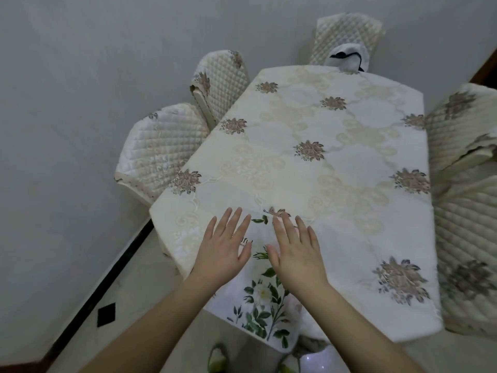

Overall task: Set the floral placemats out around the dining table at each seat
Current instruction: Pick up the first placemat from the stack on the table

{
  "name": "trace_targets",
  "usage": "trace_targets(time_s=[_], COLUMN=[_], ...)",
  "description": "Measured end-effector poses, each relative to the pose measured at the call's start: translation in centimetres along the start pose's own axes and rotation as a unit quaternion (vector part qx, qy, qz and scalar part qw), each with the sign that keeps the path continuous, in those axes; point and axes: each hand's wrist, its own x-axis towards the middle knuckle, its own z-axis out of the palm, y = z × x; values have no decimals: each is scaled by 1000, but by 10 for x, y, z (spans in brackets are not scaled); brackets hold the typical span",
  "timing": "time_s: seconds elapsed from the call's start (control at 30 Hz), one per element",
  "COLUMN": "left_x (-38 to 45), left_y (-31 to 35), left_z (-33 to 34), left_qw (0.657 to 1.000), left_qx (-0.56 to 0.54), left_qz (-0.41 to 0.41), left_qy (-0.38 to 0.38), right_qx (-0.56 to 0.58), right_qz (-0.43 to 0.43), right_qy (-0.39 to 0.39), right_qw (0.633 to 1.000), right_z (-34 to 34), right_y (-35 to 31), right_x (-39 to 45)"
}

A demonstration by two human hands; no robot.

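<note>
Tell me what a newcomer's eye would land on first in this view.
First, the two bare hands, left hand and right hand, laid flat with fingers spread on a white floral placemat at the near edge of the table. Then the cream tablecloth with brown flower motifs, ringed by quilted chair covers. A white and black cloth sits at the far end.

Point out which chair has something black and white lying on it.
The far chair at the table's opposite end from the hands. A black-and-white cloth sits on it; the quilted chairs along both sides show none.
</note>
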Motion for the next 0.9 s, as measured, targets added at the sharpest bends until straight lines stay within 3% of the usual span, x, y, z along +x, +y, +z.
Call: trace_targets(time_s=[0.4,0.57,0.9], left_x=[1,-13,-20], left_y=[-53,-67,-96], left_z=[81,103,119], left_qw=[984,982,990], left_qx=[-9,-26,-37], left_qz=[130,148,47], left_qy=[-123,-115,-131], right_qx=[5,7,1], right_qz=[170,216,244], right_qy=[-13,-58,-88], right_qw=[985,975,966], right_z=[86,113,124], right_y=[-39,-40,-23], right_x=[-13,-37,-52])
